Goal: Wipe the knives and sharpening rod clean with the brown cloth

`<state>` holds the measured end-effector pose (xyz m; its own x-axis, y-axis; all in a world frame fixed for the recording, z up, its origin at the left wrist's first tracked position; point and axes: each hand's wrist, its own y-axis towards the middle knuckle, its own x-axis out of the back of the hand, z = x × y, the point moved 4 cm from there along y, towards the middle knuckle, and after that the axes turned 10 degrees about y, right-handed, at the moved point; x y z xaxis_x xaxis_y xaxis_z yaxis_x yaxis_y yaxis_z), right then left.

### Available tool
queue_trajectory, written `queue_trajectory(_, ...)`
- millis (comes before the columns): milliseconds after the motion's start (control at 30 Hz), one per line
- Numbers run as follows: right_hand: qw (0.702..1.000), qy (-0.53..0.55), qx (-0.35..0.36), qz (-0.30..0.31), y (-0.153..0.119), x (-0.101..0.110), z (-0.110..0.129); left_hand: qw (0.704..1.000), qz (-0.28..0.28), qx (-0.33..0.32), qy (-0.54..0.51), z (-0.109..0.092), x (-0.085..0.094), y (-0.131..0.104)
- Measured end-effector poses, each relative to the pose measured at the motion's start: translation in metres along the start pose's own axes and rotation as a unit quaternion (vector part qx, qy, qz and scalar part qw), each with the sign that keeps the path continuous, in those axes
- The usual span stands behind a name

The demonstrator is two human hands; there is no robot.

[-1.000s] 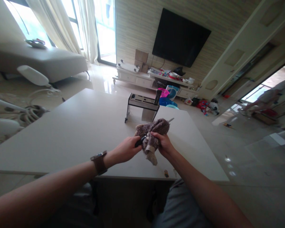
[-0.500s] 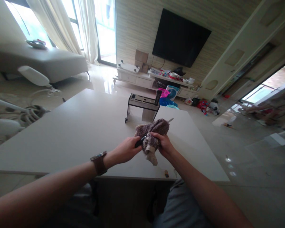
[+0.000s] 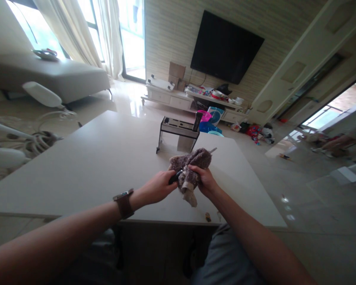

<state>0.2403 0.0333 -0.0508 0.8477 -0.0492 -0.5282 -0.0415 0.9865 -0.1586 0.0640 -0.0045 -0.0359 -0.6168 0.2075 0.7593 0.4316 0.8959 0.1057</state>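
My left hand (image 3: 161, 185) is closed around the black handle of a knife (image 3: 175, 177). A bunched brown-purple towel (image 3: 200, 158) wraps the blade, and only the tip shows past its far right side. Pressing the towel from the right, my right hand (image 3: 206, 181) has its thumb on top and its fingers curled under. Just beyond the towel stands a knife block (image 3: 179, 124) with clear sides and a dark-edged top. One black-handled knife (image 3: 197, 120) sits upright in its right end.
The white table (image 3: 86, 170) spreads under the hands. A small dark and yellowish item (image 3: 208, 217) lies by its front edge. Past the table are a pink basin (image 3: 204, 115), a blue tub (image 3: 209, 127) and a low TV cabinet (image 3: 179, 103). White chairs (image 3: 43, 95) stand left.
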Motion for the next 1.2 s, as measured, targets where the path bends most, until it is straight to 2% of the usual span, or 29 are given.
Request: queue_trajectory(1200,1.0,0.002,0.004,-0.003,0.0023,0.0027,-0.0024,1.0,0.011,0.008,0.013,0.0014,-0.0023,-0.0003)
